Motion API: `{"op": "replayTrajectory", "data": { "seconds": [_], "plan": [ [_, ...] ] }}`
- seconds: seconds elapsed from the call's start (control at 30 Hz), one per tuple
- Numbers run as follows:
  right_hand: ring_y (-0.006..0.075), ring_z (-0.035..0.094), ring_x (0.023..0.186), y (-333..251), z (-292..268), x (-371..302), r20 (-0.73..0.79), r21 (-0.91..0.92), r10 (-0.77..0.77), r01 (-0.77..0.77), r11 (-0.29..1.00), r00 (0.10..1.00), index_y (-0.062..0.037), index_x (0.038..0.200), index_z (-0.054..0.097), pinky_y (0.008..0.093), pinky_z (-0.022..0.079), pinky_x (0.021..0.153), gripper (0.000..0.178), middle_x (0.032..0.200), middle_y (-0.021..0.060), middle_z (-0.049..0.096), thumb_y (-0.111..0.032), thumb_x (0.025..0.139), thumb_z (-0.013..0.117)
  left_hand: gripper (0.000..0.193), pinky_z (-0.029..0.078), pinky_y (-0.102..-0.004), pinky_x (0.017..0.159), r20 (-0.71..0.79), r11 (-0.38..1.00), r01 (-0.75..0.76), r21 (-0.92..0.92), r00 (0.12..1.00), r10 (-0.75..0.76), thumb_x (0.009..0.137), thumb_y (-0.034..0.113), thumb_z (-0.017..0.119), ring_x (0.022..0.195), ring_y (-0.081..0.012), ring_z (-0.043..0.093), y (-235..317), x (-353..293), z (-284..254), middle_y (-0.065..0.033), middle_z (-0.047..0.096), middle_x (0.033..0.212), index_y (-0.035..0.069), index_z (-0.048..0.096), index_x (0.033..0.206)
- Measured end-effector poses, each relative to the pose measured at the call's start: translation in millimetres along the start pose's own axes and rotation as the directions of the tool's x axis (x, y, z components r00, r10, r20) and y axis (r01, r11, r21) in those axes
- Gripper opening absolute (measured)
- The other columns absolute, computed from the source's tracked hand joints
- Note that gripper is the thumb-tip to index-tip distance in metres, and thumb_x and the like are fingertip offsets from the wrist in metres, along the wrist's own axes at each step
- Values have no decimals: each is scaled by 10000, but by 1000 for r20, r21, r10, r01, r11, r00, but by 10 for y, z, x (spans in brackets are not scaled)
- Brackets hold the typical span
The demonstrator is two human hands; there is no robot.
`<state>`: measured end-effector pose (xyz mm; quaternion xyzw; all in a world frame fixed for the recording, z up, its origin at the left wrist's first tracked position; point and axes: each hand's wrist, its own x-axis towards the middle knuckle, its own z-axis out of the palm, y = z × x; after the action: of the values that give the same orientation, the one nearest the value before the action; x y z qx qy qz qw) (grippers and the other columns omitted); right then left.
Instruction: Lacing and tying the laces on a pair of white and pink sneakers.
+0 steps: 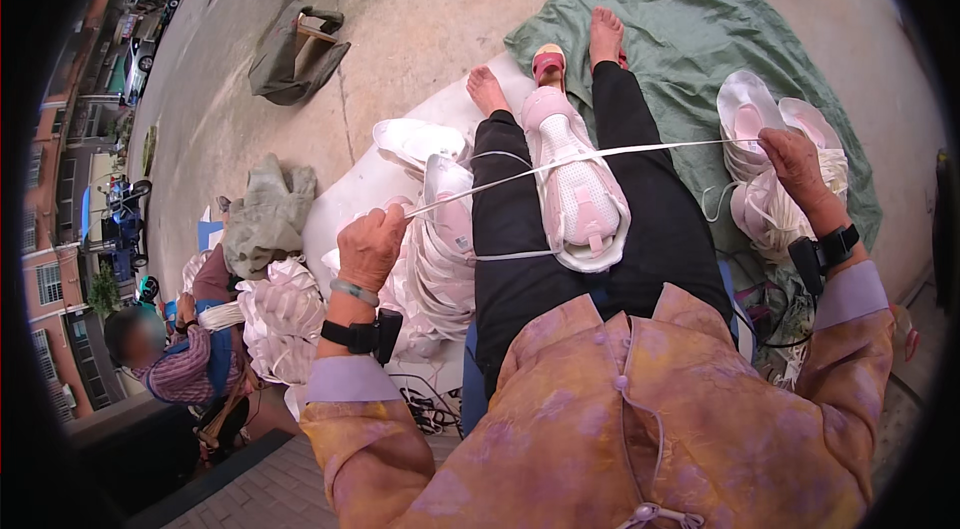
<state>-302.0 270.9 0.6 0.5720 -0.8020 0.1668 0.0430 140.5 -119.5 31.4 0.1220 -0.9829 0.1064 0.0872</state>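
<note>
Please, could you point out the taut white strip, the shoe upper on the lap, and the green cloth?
White strip [615, 150], head view: near the middle of its taut span.
Shoe upper [586, 209], head view: its white perforated part.
Green cloth [700, 39], head view: a bare, wrinkled part.

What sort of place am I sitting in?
Probably an outdoor paved yard used for handwork: pale concrete ground, a car near buildings, and stacked pink-and-white shoe uppers.
</note>
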Motion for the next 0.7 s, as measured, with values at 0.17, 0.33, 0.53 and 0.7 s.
{"op": "replayTrajectory", "data": {
  "seconds": [0.17, 0.33, 0.53, 0.7],
  "plan": [
    [336, 597, 718, 331, -418, -303, -42, 4, 28, -28, 1000, 999, -36, 935, 567, 374, 471, 620, 118, 805, 148, 610, -76, 826, 593, 146, 410, -367, 464, 42, 996, 42, -81, 998, -39, 799, 191, 628, 538, -252, 510, -135, -108, -143, -64, 450, 639, 110, 522, 856],
    [330, 602, 765, 704, -921, -598, -5, -7, 171, -171, 985, 985, -10, 948, 574, 336, 472, 663, 121, 847, 163, 610, -51, 834, 579, 93, 419, -393, 505, 56, 996, 89, 2, 994, -89, 824, 122, 569, 598, -282, 522, -447, -349, -345, -84, 455, 663, 92, 485, 800],
    [315, 600, 784, 1066, -1475, -687, 39, -57, 139, -137, 989, 990, 11, 972, 559, 321, 469, 688, 133, 879, 166, 609, -17, 842, 567, 122, 449, -393, 568, -65, 939, 252, 234, 968, -243, 845, 83, 534, 695, -320, 567, -1336, -772, -785, -128, 551, 763, 79, 586, 954],
    [247, 609, 849, 1137, -1949, -642, -20, -96, 205, -206, 974, 979, 7, 1059, 567, 297, 472, 752, 196, 953, 132, 630, -41, 870, 550, 220, 479, -376, 663, -134, 900, 320, 298, 947, -292, 886, 119, 514, 760, -328, 599, -1819, -826, -1282, -151, 607, 865, 53, 614, 1070]
  ]
}}
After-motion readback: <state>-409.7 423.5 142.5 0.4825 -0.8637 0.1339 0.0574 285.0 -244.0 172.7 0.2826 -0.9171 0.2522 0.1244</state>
